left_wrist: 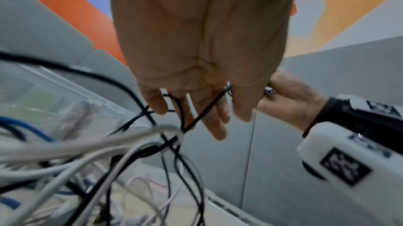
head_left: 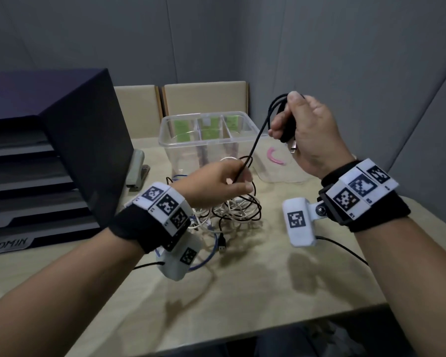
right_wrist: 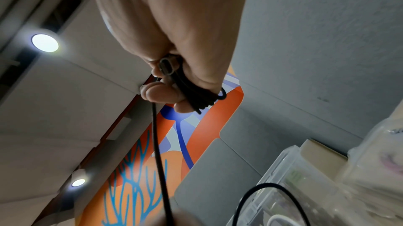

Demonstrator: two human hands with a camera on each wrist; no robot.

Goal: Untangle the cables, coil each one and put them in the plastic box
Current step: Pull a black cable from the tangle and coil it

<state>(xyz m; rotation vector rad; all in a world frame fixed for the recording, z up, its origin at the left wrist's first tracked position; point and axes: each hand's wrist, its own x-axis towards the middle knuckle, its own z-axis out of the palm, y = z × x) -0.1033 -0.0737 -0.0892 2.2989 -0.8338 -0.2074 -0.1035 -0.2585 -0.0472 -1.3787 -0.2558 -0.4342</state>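
My right hand (head_left: 291,124) is raised above the table and grips a small coil of black cable (head_left: 287,130) (right_wrist: 196,95), its metal plug (head_left: 292,149) sticking out below the fist. From the coil the black cable (head_left: 255,143) runs taut down to my left hand (head_left: 232,176), which pinches it between thumb and fingers (left_wrist: 218,114). Under the left hand lies a tangle of white, black and blue cables (head_left: 232,210) on the table. Behind it stands the clear plastic box (head_left: 165,140), with dividers and green labels inside.
A dark document tray stack (head_left: 49,155) marked ADMIN fills the left side. A grey stapler (head_left: 137,168) lies beside it. A pink curved piece (head_left: 274,157) lies right of the box. Two chair backs (head_left: 206,99) stand behind the beige table (head_left: 242,292).
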